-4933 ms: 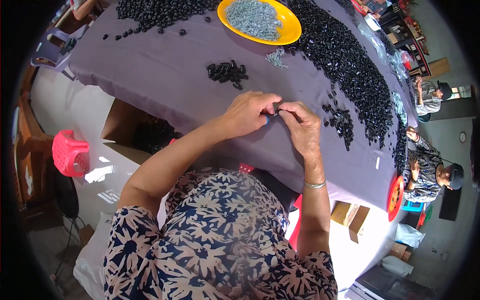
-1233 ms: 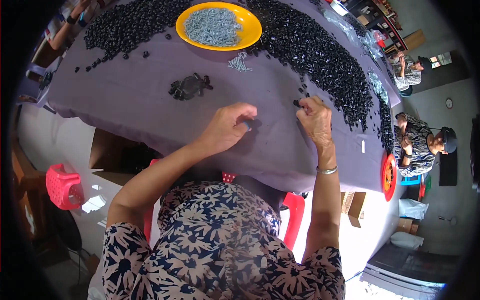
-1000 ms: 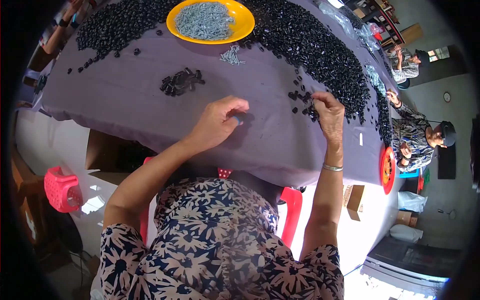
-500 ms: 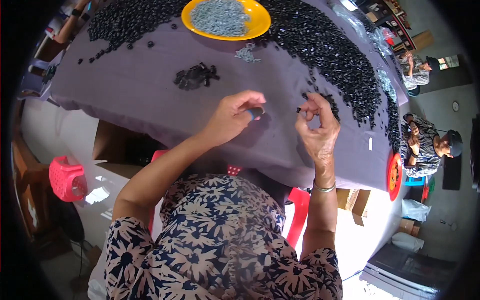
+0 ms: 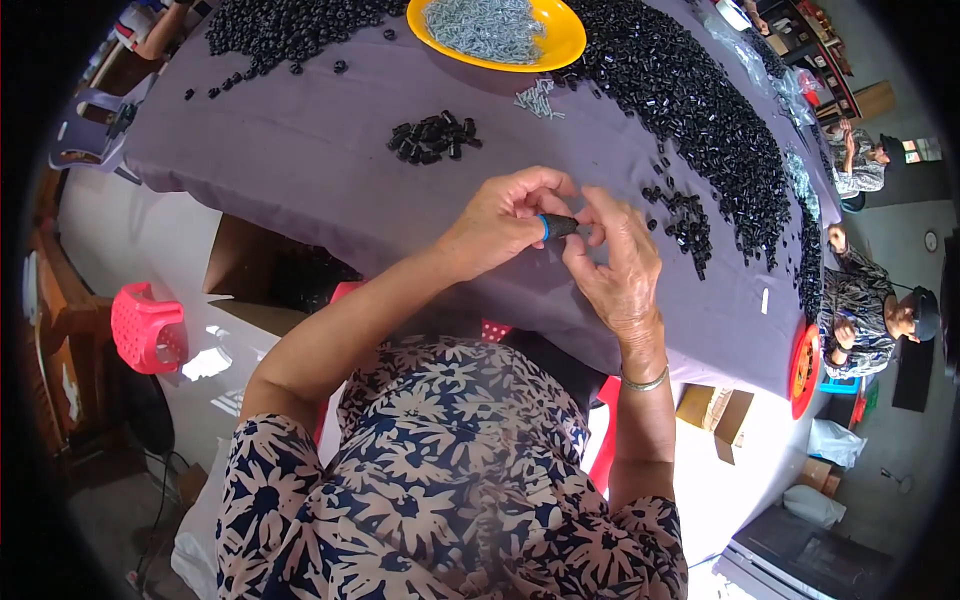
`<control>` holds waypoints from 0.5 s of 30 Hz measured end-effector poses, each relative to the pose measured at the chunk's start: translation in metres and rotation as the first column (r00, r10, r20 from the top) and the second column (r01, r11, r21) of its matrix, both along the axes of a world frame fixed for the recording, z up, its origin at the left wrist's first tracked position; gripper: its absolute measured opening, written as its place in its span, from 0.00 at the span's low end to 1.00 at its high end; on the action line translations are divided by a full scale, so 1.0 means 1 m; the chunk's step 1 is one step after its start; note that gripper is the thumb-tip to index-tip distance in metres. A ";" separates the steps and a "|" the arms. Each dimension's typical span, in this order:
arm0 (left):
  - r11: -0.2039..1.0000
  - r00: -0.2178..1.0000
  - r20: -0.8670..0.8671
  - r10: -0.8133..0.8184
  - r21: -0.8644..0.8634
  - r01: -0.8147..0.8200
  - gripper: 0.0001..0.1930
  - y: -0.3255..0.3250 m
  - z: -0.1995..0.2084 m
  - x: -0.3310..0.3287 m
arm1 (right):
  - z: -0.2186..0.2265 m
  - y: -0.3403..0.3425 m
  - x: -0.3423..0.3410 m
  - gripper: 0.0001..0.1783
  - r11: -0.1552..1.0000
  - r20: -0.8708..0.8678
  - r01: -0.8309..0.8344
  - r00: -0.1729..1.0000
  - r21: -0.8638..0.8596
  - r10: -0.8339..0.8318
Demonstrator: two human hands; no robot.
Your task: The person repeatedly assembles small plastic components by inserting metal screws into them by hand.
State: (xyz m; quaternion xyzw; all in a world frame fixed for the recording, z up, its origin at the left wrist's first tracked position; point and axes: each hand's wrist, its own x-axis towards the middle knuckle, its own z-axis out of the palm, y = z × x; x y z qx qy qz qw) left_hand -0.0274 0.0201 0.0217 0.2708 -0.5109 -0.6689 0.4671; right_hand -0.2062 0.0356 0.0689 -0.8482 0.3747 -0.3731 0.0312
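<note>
Over the near part of the cloth-covered table, my left hand (image 5: 500, 222) and my right hand (image 5: 622, 265) meet at the fingertips. A dark cover with a blue band (image 5: 558, 227) sits on my left thumb. My left fingers are curled closed; what they hold is hidden. The right thumb and fingers pinch close against that thumb, and the small black piece seen there earlier is now out of sight. Beyond my left hand lies a small pile of black tubular pieces (image 5: 433, 138). Loose black pieces (image 5: 688, 228) are scattered right of my right hand.
A yellow bowl (image 5: 568, 42) of thin silvery pins stands at the far middle, with a few pins (image 5: 539, 99) before it. Large black heaps (image 5: 680, 105) spread far right and far left (image 5: 280, 35). A red tray (image 5: 804, 370) is at the right edge; other people work beyond.
My hands were apart, the right pinching a small black piece. They have come together, the left moving right, and the fingertips now meet. The whole view has shifted slightly.
</note>
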 end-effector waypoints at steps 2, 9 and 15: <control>0.999 0.999 -0.017 -0.030 0.040 0.031 0.20 0.001 0.000 0.002 | -0.004 0.001 0.001 0.31 0.997 0.070 -0.020 0.997 0.068 0.015; 0.998 0.997 -0.039 -0.064 -0.005 0.064 0.22 0.001 0.006 0.006 | -0.009 0.007 0.002 0.28 0.955 0.331 -0.015 0.940 0.297 -0.088; 0.983 0.987 -0.001 -0.161 -0.090 0.161 0.25 0.002 0.015 0.014 | -0.005 0.006 -0.005 0.18 0.937 0.386 -0.192 0.920 0.291 0.068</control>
